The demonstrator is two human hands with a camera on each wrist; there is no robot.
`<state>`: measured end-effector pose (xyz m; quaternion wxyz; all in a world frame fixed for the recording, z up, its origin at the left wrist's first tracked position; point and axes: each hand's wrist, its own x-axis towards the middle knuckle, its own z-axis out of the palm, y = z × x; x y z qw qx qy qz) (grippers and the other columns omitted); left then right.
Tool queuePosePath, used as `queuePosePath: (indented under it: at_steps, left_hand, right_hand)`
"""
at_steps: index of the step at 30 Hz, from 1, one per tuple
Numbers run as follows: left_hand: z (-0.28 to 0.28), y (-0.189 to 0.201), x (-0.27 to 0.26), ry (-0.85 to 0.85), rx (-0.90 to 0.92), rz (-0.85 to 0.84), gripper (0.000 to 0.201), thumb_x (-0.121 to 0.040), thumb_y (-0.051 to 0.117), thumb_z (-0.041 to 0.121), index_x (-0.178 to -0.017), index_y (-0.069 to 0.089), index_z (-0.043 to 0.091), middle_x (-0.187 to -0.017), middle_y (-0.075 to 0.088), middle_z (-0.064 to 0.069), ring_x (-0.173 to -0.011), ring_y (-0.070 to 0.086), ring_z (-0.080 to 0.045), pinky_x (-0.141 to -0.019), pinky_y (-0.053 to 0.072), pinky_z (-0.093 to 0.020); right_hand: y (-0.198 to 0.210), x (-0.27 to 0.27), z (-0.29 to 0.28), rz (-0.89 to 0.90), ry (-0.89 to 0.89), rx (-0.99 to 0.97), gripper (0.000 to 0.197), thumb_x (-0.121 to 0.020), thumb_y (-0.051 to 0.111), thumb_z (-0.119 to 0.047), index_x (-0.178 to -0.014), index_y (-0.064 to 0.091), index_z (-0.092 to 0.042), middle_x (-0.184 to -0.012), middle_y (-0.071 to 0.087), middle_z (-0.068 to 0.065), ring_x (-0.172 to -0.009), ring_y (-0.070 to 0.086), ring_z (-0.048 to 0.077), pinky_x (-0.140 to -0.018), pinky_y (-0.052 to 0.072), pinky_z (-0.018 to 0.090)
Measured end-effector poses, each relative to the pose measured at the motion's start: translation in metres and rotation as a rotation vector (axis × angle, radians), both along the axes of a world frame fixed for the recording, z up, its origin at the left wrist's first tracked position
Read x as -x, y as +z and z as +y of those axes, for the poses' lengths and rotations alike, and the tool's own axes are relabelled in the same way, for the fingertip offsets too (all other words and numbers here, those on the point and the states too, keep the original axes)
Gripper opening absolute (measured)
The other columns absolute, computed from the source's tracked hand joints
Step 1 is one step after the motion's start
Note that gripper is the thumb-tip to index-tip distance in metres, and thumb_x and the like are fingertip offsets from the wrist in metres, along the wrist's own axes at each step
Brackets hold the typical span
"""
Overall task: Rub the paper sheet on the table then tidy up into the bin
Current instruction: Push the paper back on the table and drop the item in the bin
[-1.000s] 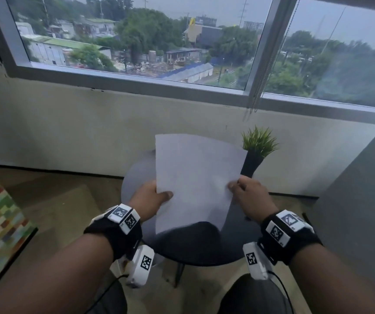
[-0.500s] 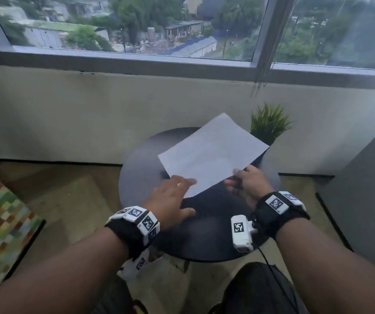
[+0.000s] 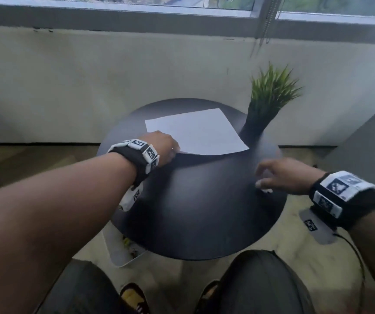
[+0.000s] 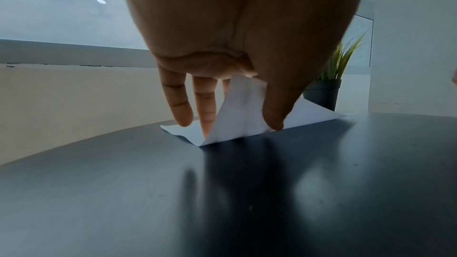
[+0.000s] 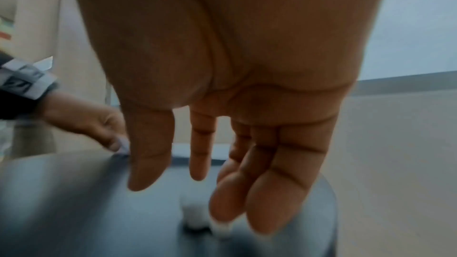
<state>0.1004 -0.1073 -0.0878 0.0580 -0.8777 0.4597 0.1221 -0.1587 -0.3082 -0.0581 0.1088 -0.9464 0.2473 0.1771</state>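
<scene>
The white paper sheet (image 3: 195,130) lies flat on the far half of the round black table (image 3: 193,211). My left hand (image 3: 166,143) pinches its near left corner. In the left wrist view, thumb and fingers (image 4: 184,112) lift that corner of the sheet (image 4: 309,112) a little. My right hand (image 3: 272,175) hovers over the table's right side, fingers loosely spread and holding nothing. A small white eraser-like piece (image 3: 265,190) sits on the table just under its fingertips. It shows blurred in the right wrist view (image 5: 195,216). A white bin (image 3: 123,252) stands on the floor under the table's left edge.
A potted green plant (image 3: 268,98) in a dark pot stands at the table's far right, right beside the sheet. The wall and window sill run behind the table. My knees are under the near edge.
The sheet, held up in both hands before, now lies on the table. My right hand has let go and moved right and nearer, over the small white piece. The left hand keeps the corner.
</scene>
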Motion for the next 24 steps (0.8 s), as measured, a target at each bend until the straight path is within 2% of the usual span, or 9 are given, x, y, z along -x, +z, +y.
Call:
queuePosePath:
  at_steps: [2,4,7,11,15,19,22,24]
  left_hand:
    - [-0.002,-0.001,-0.001,-0.014,-0.007,0.005,0.037,-0.099,0.054,0.039,-0.136,0.059,0.04,-0.145,0.056,0.005,-0.137,0.047,-0.022,-0.106,0.04,-0.036]
    - [-0.001,-0.002,-0.002,-0.035,-0.036,0.026,0.044,-0.1,0.055,0.044,-0.143,0.052,0.038,-0.149,0.05,0.003,-0.141,0.041,-0.022,-0.108,0.037,-0.038]
    - [0.001,-0.007,-0.008,-0.079,-0.053,0.063,0.048,-0.099,0.056,0.045,-0.146,0.049,0.038,-0.154,0.046,0.003,-0.144,0.038,-0.024,-0.114,0.034,-0.039]
    - [0.001,-0.01,-0.024,-0.112,-0.053,0.08,0.048,-0.1,0.055,0.043,-0.147,0.048,0.037,-0.159,0.04,0.007,-0.146,0.035,-0.022,-0.117,0.031,-0.038]
    - [-0.013,-0.011,-0.048,-0.134,-0.048,0.117,0.054,-0.099,0.058,0.045,-0.15,0.044,0.037,-0.162,0.034,0.007,-0.149,0.032,-0.02,-0.119,0.027,-0.035]
    - [-0.03,0.003,-0.069,-0.042,-0.056,0.159,0.071,-0.099,0.057,0.05,-0.16,0.027,0.031,-0.168,0.022,-0.001,-0.153,0.023,-0.022,-0.121,0.021,-0.037]
    - [-0.02,0.006,-0.078,0.121,-0.009,0.184,0.076,-0.095,0.059,0.056,-0.155,0.033,0.019,-0.159,0.036,-0.013,-0.145,0.035,-0.031,-0.117,0.031,-0.041]
    - [0.002,-0.001,-0.072,0.195,-0.068,0.187,0.082,-0.091,0.056,0.068,-0.15,0.035,0.014,-0.155,0.037,-0.017,-0.142,0.038,-0.035,-0.113,0.035,-0.044]
  right_hand:
    - [-0.014,0.012,0.004,0.081,0.059,-0.029,0.032,-0.083,0.07,-0.044,-0.11,0.055,-0.035,-0.098,0.053,-0.004,-0.085,0.051,0.014,-0.064,0.033,0.02]
    - [-0.024,0.013,0.004,0.031,0.101,-0.019,0.021,-0.086,0.068,-0.036,-0.1,0.052,-0.034,-0.094,0.046,-0.007,-0.084,0.048,0.014,-0.058,0.029,0.012]
    - [-0.029,-0.001,-0.006,-0.069,0.104,0.013,0.015,-0.087,0.066,-0.025,-0.083,0.052,-0.029,-0.083,0.052,-0.008,-0.08,0.052,0.016,-0.062,0.029,0.02]
    - [-0.031,-0.032,-0.023,-0.215,0.009,0.016,0.015,-0.083,0.067,-0.017,-0.075,0.056,-0.024,-0.08,0.062,-0.002,-0.074,0.056,0.019,-0.061,0.035,0.026]
    - [-0.04,-0.066,-0.038,-0.275,-0.023,0.083,0.009,-0.085,0.066,-0.019,-0.08,0.059,-0.023,-0.084,0.064,0.002,-0.076,0.055,0.021,-0.065,0.037,0.029]
    - [-0.044,-0.089,-0.046,-0.234,-0.052,0.131,0.008,-0.089,0.062,-0.024,-0.085,0.056,-0.021,-0.089,0.061,0.003,-0.082,0.051,0.023,-0.067,0.034,0.03]
    - [-0.039,-0.093,-0.042,-0.232,-0.076,0.168,0.017,-0.09,0.059,-0.037,-0.083,0.049,-0.024,-0.086,0.054,-0.003,-0.087,0.048,0.024,-0.069,0.036,0.033]
    - [-0.042,-0.092,-0.023,-0.281,0.042,0.141,0.019,-0.09,0.055,-0.046,-0.093,0.051,-0.027,-0.099,0.053,-0.003,-0.095,0.051,0.023,-0.078,0.044,0.037]
